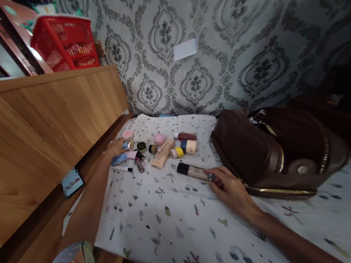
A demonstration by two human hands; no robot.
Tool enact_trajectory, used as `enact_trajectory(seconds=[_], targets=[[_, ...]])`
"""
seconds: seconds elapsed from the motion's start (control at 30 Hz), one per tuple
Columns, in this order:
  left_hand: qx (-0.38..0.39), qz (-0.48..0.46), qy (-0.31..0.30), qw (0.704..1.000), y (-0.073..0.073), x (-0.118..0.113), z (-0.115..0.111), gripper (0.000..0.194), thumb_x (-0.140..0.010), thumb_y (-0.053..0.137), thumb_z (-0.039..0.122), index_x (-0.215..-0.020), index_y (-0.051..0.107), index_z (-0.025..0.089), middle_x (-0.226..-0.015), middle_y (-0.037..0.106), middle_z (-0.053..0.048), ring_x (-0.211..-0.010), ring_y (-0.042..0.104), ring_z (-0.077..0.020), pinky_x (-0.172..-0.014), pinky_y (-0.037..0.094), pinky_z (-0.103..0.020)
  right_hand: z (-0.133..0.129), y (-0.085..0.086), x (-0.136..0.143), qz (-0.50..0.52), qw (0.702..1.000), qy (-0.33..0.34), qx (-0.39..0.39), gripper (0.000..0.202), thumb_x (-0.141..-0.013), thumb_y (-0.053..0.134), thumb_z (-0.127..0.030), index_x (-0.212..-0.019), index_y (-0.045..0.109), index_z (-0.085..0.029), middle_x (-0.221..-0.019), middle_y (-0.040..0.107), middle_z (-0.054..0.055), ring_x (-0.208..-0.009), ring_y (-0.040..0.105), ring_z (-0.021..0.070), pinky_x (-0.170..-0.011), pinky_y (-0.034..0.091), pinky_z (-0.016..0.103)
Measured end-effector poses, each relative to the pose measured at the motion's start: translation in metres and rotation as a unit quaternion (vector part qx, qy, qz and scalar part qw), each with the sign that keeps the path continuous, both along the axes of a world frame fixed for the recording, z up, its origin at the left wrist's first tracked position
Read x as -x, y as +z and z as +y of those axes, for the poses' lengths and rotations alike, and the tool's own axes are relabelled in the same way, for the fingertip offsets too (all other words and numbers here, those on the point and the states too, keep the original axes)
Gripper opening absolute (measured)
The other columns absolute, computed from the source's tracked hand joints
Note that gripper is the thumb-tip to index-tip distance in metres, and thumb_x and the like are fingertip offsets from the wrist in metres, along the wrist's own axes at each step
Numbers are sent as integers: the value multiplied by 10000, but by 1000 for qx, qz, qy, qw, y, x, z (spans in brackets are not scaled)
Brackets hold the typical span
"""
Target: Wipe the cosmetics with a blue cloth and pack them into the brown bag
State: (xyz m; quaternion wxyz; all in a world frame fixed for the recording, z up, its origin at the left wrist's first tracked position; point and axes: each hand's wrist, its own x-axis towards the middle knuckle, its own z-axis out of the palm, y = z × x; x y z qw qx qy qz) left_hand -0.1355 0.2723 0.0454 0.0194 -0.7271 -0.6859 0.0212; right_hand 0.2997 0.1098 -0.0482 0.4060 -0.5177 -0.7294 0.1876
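Note:
My right hand [230, 188] is closed at the near end of a foundation bottle [197, 172] with a black cap, beside the brown bag. A small shiny dark thing [211, 177] shows at my fingertips; I cannot make out what it is. My left hand [115, 148] reaches to the left of a group of cosmetics, its fingers bent at a small gold-toned item [128, 145], partly hidden. Around it lie a pink-lidded jar [127, 134], a dark green-lidded jar [142, 147], a pink makeup sponge [159, 139], a beige tube [163, 154] and a makeup brush [122, 168].
The brown leather bag [257, 159] stands at the right on a white printed cloth [174, 218]. A yellow-banded jar [177, 152], a blue-and-cream container [189, 146] and a dark red bottle [186, 136] lie farther back. A wooden panel [48, 122] borders the left, with a phone [72, 183] below.

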Motion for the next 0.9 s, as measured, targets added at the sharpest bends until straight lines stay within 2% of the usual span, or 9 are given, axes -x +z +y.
enact_trajectory(seconds=[0.1,0.23,0.33,0.4,0.53,0.67,0.77,0.9], targets=[[-12,23,4,1000,6,-6,-6,485,-822,677,333,-1284,561,240,-1244,670,-105,-1147,627,-260,-923,492,-332,0,1,0,-4,1000,1,4,286,-861,517,-303,-1075,671,-193,-1013,590,82,-637,613,161,-674,575,362],[-72,44,-16,996,15,-25,-26,273,-881,607,223,-1152,632,214,-1226,668,-122,-1194,596,-279,-928,489,-342,1,-2,-2,-9,1000,-4,-4,296,-864,518,-320,-1087,673,-203,-1030,588,89,-645,620,165,-681,582,371],[-137,52,-34,989,17,-53,-52,316,-953,491,183,-1256,579,181,-1276,614,-168,-1260,531,-288,-926,488,-359,2,-5,-3,-5,1000,0,-13,291,-864,529,-324,-1091,672,-211,-1067,579,96,-611,602,147,-655,582,359],[-169,55,-59,982,14,-78,-75,366,-973,421,142,-1316,527,211,-1358,552,-154,-1311,472,-276,-914,498,-359,2,-6,-2,-1,1000,-7,-20,288,-869,538,-342,-1084,674,-209,-1101,569,104,-584,585,132,-636,580,351],[-227,81,-185,953,-8,-132,-122,288,-973,439,154,-1231,552,215,-1225,594,-136,-1208,523,-276,-721,546,-296,-6,3,6,4,1000,-10,-28,300,-896,535,-384,-1096,670,-206,-1116,571,111,-602,594,136,-608,571,334],[-236,77,-273,929,-39,-173,-163,311,-1008,369,189,-1269,537,179,-1185,627,-134,-1138,579,-255,-672,551,-275,-17,19,22,-3,999,53,-12,291,-919,529,-359,-1138,641,-205,-1042,609,97,-686,618,169,-656,574,331],[-207,61,-340,915,-57,-185,-184,401,-979,399,155,-1375,461,130,-1276,609,-162,-1193,569,-257,-710,574,-291,-19,26,34,-21,996,87,10,309,-891,568,-312,-1181,614,-212,-1072,614,97,-741,629,186,-721,579,361],[-200,33,-419,885,-71,-175,-196,409,-981,370,134,-1377,465,96,-1359,584,-181,-1291,528,-245,-784,573,-287,-19,25,44,-65,991,110,33,328,-861,590,-240,-1187,609,-206,-1090,620,91,-912,643,225,-839,559,393]])
